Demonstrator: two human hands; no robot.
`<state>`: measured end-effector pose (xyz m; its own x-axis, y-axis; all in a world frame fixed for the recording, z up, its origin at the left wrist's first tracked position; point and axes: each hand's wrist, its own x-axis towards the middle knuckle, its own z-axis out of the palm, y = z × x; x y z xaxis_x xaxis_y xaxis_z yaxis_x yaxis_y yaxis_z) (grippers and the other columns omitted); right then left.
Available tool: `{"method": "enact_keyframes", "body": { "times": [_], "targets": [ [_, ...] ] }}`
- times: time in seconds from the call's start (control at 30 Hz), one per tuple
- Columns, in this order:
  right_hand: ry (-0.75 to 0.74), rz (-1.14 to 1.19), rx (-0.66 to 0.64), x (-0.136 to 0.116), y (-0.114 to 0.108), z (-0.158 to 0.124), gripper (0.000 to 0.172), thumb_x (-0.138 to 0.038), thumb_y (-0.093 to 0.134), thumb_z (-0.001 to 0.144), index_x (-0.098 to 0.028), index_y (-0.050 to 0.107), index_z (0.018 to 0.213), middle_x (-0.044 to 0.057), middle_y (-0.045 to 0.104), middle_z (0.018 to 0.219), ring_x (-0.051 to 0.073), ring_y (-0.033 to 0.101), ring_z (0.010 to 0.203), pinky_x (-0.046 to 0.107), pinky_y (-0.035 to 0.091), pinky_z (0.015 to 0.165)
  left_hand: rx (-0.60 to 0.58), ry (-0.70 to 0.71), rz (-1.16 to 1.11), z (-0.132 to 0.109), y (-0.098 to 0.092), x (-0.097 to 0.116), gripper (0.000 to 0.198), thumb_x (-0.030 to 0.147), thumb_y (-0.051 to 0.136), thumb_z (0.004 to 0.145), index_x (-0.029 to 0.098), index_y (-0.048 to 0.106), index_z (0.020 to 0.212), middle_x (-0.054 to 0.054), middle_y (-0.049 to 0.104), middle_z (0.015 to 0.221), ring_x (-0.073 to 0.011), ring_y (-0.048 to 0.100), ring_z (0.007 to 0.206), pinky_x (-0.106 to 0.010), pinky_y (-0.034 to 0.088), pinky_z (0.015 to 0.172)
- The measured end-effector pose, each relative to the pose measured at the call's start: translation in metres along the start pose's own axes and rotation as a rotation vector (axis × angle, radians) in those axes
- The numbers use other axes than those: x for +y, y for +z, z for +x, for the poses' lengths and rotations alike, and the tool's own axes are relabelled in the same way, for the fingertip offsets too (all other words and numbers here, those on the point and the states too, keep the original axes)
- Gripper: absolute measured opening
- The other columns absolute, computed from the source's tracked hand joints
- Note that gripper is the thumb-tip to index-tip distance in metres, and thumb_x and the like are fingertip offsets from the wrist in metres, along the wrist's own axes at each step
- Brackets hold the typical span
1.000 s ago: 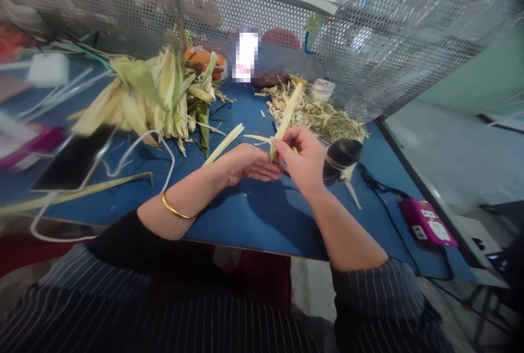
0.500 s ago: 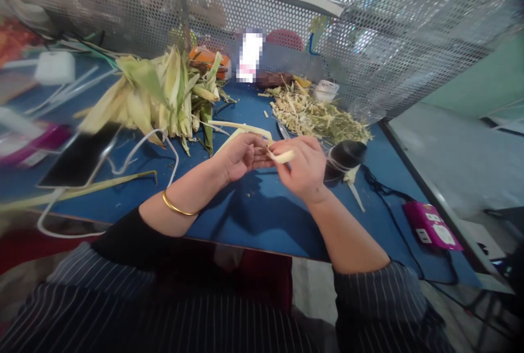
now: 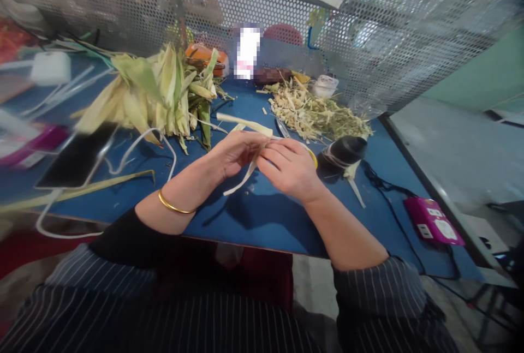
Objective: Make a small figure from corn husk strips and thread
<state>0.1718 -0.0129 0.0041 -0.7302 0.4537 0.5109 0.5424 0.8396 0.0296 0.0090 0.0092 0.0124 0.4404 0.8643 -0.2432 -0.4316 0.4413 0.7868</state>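
Over the blue table, my left hand (image 3: pixel 237 151) and my right hand (image 3: pixel 289 168) meet, fingers closed together on corn husk strips. One pale husk strip (image 3: pixel 244 177) hangs down between the hands. A thicker husk piece (image 3: pixel 245 123) sticks out beyond the left fingertips. Just past the right hand, the metal blades of scissors (image 3: pixel 282 128) lie on the table. A yellow curved edge (image 3: pixel 313 158) shows beside the right knuckles; whether it belongs to the scissors I cannot tell. The fingertips are mostly hidden.
A heap of corn husks (image 3: pixel 151 91) lies left, shredded husk bits (image 3: pixel 315 110) at the back right. A black thread cone (image 3: pixel 343 154) stands by my right hand. Phone (image 3: pixel 76 156), white cable (image 3: pixel 174 156), purple power strip (image 3: pixel 434 219) and perforated screen (image 3: pixel 262 6) surround the work area.
My right hand has moved left and turned over against the left hand. The husk end that curled up over the right fingers is no longer there; a strip now hangs between the hands.
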Motion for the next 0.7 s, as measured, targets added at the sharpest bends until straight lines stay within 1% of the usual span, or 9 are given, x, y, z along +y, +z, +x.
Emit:
{"method": "enact_keyframes", "body": {
  "times": [0.13, 0.2, 0.27, 0.33, 0.37, 0.43, 0.5, 0.57, 0.7],
  "targets": [
    [-0.052, 0.047, 0.016, -0.003, -0.001, 0.002, 0.018, -0.019, 0.049, 0.091, -0.029, 0.064, 0.094, 0.001, 0.070, 0.098, 0.017, 0.062, 0.097, 0.041, 0.045, 0.093, -0.031, -0.015, 0.020, 0.001, 0.001, -0.003, 0.006, 0.006, 0.063, 0.074, 0.010, 0.066, 0.070, -0.004, 0.065, 0.062, -0.0087, 0.059, 0.058, -0.019, 0.046, 0.057],
    [-0.038, 0.070, 0.135, -0.004, -0.001, 0.002, 0.012, -0.021, 0.053, 0.089, -0.027, 0.063, 0.089, 0.001, 0.070, 0.092, 0.017, 0.063, 0.089, 0.039, 0.046, 0.091, -0.004, -0.002, 0.026, 0.002, 0.002, -0.004, 0.006, 0.006, 0.062, 0.075, 0.009, 0.067, 0.073, -0.005, 0.067, 0.066, -0.0100, 0.062, 0.062, -0.021, 0.049, 0.062],
    [0.106, 0.105, 0.331, -0.005, -0.001, 0.002, 0.005, -0.022, 0.056, 0.086, -0.025, 0.060, 0.088, 0.001, 0.068, 0.085, 0.017, 0.062, 0.082, 0.038, 0.047, 0.087, 0.013, 0.035, 0.045, 0.001, 0.004, -0.004, 0.008, 0.008, 0.061, 0.078, 0.011, 0.068, 0.074, -0.005, 0.069, 0.070, -0.0101, 0.063, 0.066, -0.021, 0.050, 0.065],
    [0.324, 0.143, 0.475, -0.004, -0.003, 0.002, 0.011, -0.023, 0.059, 0.084, -0.024, 0.058, 0.095, 0.002, 0.064, 0.082, 0.018, 0.061, 0.079, 0.038, 0.048, 0.083, 0.017, 0.031, 0.095, 0.000, 0.005, -0.005, 0.012, 0.010, 0.060, 0.081, 0.012, 0.068, 0.073, -0.005, 0.069, 0.070, -0.0099, 0.064, 0.065, -0.020, 0.050, 0.063],
    [0.410, 0.161, 0.484, -0.003, -0.003, 0.003, 0.017, -0.024, 0.061, 0.083, -0.024, 0.058, 0.099, 0.002, 0.062, 0.083, 0.018, 0.060, 0.079, 0.038, 0.048, 0.081, 0.024, 0.021, 0.127, 0.000, 0.006, -0.007, 0.013, 0.010, 0.060, 0.081, 0.012, 0.068, 0.072, -0.005, 0.069, 0.069, -0.0100, 0.064, 0.063, -0.019, 0.050, 0.061],
    [0.477, 0.194, 0.423, -0.001, -0.004, 0.004, 0.024, -0.025, 0.064, 0.081, -0.024, 0.058, 0.104, 0.003, 0.060, 0.086, 0.018, 0.059, 0.078, 0.037, 0.048, 0.079, 0.049, 0.018, 0.182, 0.000, 0.007, -0.010, 0.010, 0.010, 0.062, 0.079, 0.011, 0.069, 0.072, -0.005, 0.070, 0.067, -0.0102, 0.064, 0.060, -0.020, 0.050, 0.060],
    [0.477, 0.222, 0.368, 0.000, -0.004, 0.006, 0.018, -0.026, 0.065, 0.080, -0.023, 0.062, 0.098, 0.003, 0.059, 0.088, 0.017, 0.057, 0.077, 0.036, 0.048, 0.077, 0.050, 0.035, 0.204, 0.000, 0.007, -0.014, 0.006, 0.009, 0.065, 0.076, 0.012, 0.070, 0.074, -0.005, 0.070, 0.068, -0.0103, 0.065, 0.059, -0.021, 0.052, 0.062],
    [0.525, 0.275, 0.376, 0.001, -0.003, 0.007, 0.006, -0.025, 0.062, 0.082, -0.023, 0.064, 0.088, 0.002, 0.061, 0.085, 0.016, 0.057, 0.074, 0.034, 0.048, 0.074, 0.035, 0.014, 0.204, 0.000, 0.007, -0.015, 0.006, 0.008, 0.066, 0.075, 0.012, 0.070, 0.075, -0.006, 0.071, 0.069, -0.0108, 0.066, 0.060, -0.021, 0.052, 0.062],
    [0.770, 0.517, 0.455, 0.003, 0.000, 0.007, 0.006, -0.023, 0.057, 0.084, -0.022, 0.061, 0.081, -0.001, 0.062, 0.072, 0.013, 0.058, 0.064, 0.030, 0.048, 0.063, -0.006, -0.075, 0.156, 0.001, 0.005, -0.012, 0.013, 0.005, 0.066, 0.072, 0.010, 0.070, 0.084, -0.011, 0.074, 0.087, -0.0145, 0.070, 0.072, -0.020, 0.054, 0.062]
  ]
}}
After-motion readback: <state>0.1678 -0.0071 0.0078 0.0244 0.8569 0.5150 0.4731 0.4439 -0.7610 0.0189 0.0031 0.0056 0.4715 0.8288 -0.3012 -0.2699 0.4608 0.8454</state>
